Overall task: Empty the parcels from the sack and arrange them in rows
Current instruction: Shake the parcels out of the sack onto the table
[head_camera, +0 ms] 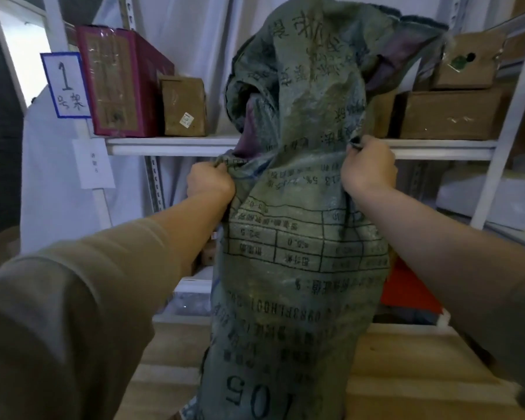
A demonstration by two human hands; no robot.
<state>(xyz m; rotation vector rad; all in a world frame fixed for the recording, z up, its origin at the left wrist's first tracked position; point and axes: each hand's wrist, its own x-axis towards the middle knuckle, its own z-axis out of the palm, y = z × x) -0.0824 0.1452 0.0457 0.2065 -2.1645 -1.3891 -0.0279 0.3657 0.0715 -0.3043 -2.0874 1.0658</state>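
A grey-green woven sack [294,237] hangs upside down in the middle, its printed text inverted: big digits "05" lowest, a ruled table higher up. The left grip [209,184] pinches a fold at its left edge; the right grip [369,168] pinches the right edge. Behind it, a shelf [170,145] carries a maroon box [115,83] and cardboard boxes [184,106]. A sign [65,84] on the post reads "1".

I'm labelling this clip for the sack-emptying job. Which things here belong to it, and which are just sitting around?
In the job:
sack, printing upside down
left hand, gripping its fabric
right hand, gripping its other side

Just there:
red box on the shelf
brown boxes
"1" sign
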